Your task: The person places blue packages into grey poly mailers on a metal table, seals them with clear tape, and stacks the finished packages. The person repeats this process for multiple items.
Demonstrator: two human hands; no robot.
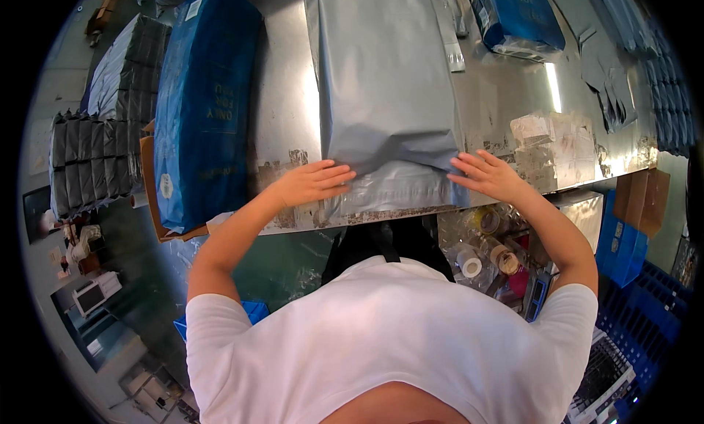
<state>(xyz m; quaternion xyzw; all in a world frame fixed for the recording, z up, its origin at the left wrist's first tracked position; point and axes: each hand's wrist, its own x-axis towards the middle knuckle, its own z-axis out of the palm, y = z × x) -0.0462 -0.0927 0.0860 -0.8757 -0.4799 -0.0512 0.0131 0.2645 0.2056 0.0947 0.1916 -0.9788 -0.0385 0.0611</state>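
Observation:
A large grey plastic mailing bag (389, 72) lies lengthwise on the metal table (286, 86), its near end at the table's front edge. Close to that end the plastic is creased, and a clear-looking strip crosses it. My left hand (315, 184) rests flat at the bag's left side, fingers stretched toward the crease. On the opposite side my right hand (490, 177) has its fingers spread, the tips touching the bag's right edge. Neither hand grips anything.
A tall blue plastic-wrapped package (205, 116) stands left, beside stacked grey parcels (92, 160). Another blue package (517, 17) lies at the back right, near loose grey bags (609, 72). Tape rolls (504, 260) sit below the table edge. A cardboard box (642, 200) is at far right.

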